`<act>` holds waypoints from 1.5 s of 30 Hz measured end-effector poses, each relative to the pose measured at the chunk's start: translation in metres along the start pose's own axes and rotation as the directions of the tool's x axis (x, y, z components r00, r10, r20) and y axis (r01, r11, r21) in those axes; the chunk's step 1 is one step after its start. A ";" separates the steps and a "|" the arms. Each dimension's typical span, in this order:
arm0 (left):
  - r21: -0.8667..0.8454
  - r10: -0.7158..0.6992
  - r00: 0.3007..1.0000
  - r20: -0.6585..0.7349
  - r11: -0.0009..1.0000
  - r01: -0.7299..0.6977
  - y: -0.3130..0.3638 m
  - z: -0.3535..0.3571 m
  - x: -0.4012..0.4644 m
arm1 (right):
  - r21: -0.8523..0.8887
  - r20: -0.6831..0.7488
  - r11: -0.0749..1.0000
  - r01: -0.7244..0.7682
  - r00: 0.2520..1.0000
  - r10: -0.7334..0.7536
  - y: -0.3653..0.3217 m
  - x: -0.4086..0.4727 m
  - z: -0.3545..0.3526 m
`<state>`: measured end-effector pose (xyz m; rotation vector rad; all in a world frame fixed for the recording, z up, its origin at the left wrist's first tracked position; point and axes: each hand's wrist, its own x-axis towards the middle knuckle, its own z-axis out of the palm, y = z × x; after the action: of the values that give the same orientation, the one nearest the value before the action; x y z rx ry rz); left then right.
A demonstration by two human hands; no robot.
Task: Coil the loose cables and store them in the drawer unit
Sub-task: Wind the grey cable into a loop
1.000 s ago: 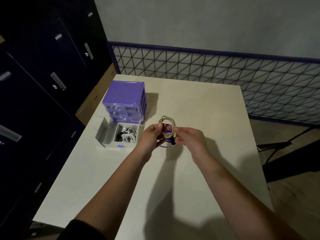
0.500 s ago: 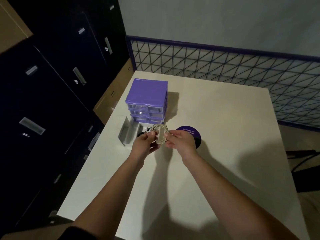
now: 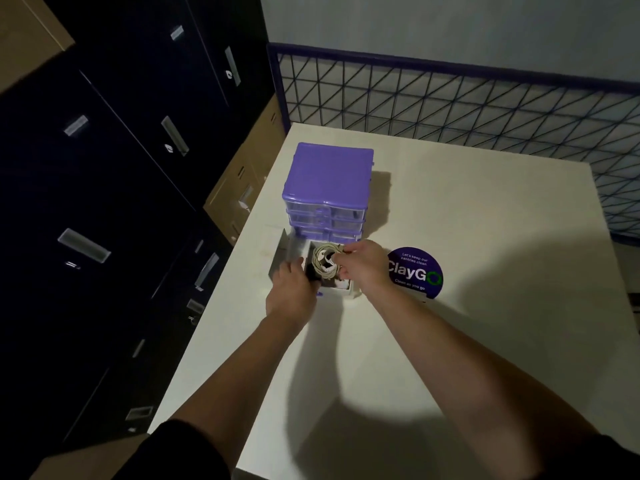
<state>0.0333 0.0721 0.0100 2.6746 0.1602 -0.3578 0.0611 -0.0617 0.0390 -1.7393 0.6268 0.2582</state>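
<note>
Pale cable [image 3: 323,259] coiled in a tight ring, held over the open bottom drawer [image 3: 348,292] of the purple drawer unit [image 3: 327,181]. Right hand [image 3: 363,263] pinches the coil. Left hand [image 3: 291,292] rests at the drawer's left edge, grip unclear. Unit sits near the surface [image 3: 485,220] left edge; open room to the right beyond a round sticker [image 3: 415,271].

Both bare forearms extend forward from dark sleeves, converging ahead of the body. The left hand [image 3: 292,292] is palm down, its fingers curled forward and downward. The right hand [image 3: 363,266] is just beside it, fingers pinched closed on a coiled cable [image 3: 323,259].
</note>
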 end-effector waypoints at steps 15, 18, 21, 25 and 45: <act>-0.101 0.040 0.999 -0.019 0.994 -0.042 -0.018 0.013 0.010 | -0.397 0.402 0.786 0.474 0.859 -0.316 -0.020 0.043 0.012; -0.105 0.036 0.999 -0.012 0.994 -0.037 -0.017 0.013 0.010 | -0.372 0.432 0.798 0.474 0.849 -0.304 -0.016 0.048 0.018; -0.108 0.029 1.000 -0.009 0.994 -0.030 -0.016 0.012 0.009 | -0.436 0.418 0.742 0.508 0.845 -0.333 -0.008 0.052 0.021; -0.099 0.015 1.000 -0.004 0.995 -0.015 -0.015 0.011 0.008 | -0.653 0.409 0.494 0.574 0.816 -0.408 0.002 0.055 0.023; -0.090 -0.014 1.000 -0.015 0.996 0.013 -0.013 0.011 0.010 | -0.676 0.380 0.360 0.643 0.723 -0.576 0.029 0.035 0.001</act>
<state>0.0385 0.0791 -0.0078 2.5897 0.1946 -0.3259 0.0749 -0.0748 -0.0029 -2.6724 -0.3462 0.0437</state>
